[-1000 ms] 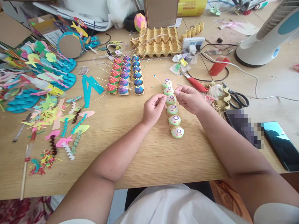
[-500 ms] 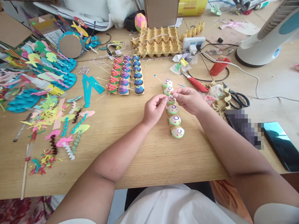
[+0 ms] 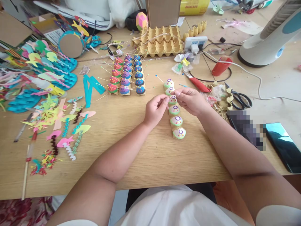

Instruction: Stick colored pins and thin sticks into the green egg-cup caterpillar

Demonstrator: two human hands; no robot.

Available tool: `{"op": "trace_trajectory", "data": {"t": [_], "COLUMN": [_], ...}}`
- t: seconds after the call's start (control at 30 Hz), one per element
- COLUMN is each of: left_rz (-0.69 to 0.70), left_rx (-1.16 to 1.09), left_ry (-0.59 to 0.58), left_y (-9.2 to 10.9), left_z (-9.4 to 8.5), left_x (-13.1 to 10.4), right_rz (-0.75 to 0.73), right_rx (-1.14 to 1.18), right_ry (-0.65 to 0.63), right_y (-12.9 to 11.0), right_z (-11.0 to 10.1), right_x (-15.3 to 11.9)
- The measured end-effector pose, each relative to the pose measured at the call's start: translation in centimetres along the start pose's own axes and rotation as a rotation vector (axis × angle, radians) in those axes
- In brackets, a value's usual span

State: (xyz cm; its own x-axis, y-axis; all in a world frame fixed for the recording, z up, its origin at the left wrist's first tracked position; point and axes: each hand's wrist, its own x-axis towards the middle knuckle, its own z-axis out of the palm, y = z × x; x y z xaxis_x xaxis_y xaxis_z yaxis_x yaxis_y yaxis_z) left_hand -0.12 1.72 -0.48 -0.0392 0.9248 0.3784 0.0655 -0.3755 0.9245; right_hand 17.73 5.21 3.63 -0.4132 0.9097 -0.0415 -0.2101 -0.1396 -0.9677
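1. My left hand [image 3: 155, 110] and right hand [image 3: 191, 102] pinched something too small to tell, over white, green-rimmed carton domes [image 3: 176, 121].
2. The farthest had a blue-tipped stick [image 3: 160, 78]; the nearest three showed none.
3. Left, three painted rows [image 3: 124, 90] bristled.

No lettering can be read. Red print on the yellow package [image 3: 194, 8], behind the egg carton [image 3: 161, 47], is blurred.

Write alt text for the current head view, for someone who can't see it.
Two bare hands, left and right, meet fingertips over a row of white painted egg-carton cups; red, purple and blue rows stand beyond, left.
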Motion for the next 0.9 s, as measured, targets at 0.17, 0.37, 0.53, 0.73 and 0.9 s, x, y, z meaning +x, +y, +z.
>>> {"op": "trace_trajectory", "data": {"t": [0.17,0.37,0.53,0.73,0.9], "left_rz": [0.004,-0.01,-0.018,-0.036,-0.033], "left_rx": [-0.008,0.008,0.008,-0.003,-0.028], "left_ry": [0.011,0.023,0.014,0.006,-0.012], "left_y": [0.01,-0.21,-0.15,-0.08,0.0], "left_z": [-0.03,-0.09,-0.03,-0.13,-0.2], "left_x": [0.01,0.08,0.06,0.07,0.11], "right_rz": [-0.012,-0.005,-0.024,-0.05,-0.053], "right_rx": [-0.016,-0.028,-0.043,-0.06,-0.061], "right_ry": [0.034,0.007,0.019,0.025,0.028], "right_y": [-0.08,-0.09,0.08,-0.11,-0.26], "right_z": [-0.18,-0.35,-0.26,-0.06,-0.04], "right_x": [0.02,0.11,0.23,0.1,0.02]}}
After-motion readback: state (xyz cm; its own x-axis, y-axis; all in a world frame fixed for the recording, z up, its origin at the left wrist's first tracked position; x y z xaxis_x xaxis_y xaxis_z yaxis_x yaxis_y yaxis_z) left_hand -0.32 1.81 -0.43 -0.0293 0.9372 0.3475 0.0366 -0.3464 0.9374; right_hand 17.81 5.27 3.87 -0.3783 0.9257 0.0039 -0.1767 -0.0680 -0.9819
